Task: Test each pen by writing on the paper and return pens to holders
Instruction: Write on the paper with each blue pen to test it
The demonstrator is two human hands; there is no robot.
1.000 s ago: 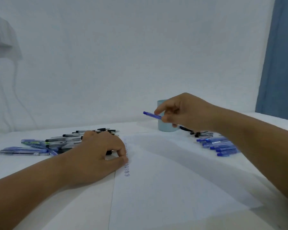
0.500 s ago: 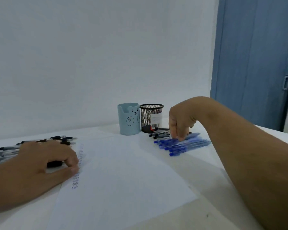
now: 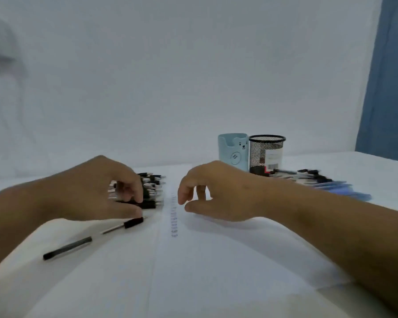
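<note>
Left hand [image 3: 94, 191] pinching black pen [image 3: 145, 204] from pile; right hand [image 3: 218, 191] loosely curled, empty, above paper [image 3: 216, 260].

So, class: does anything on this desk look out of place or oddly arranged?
Yes. The pale blue bear-face holder and the black mesh cup show no pens standing in them, while pens lie in loose heaps beside them and by the left hand. One black pen lies apart from the heaps, left of the white paper.

black pens [image 3: 152, 188] heaped, paper [image 3: 216, 260] flat, holders [image 3: 233, 152] upright
</note>
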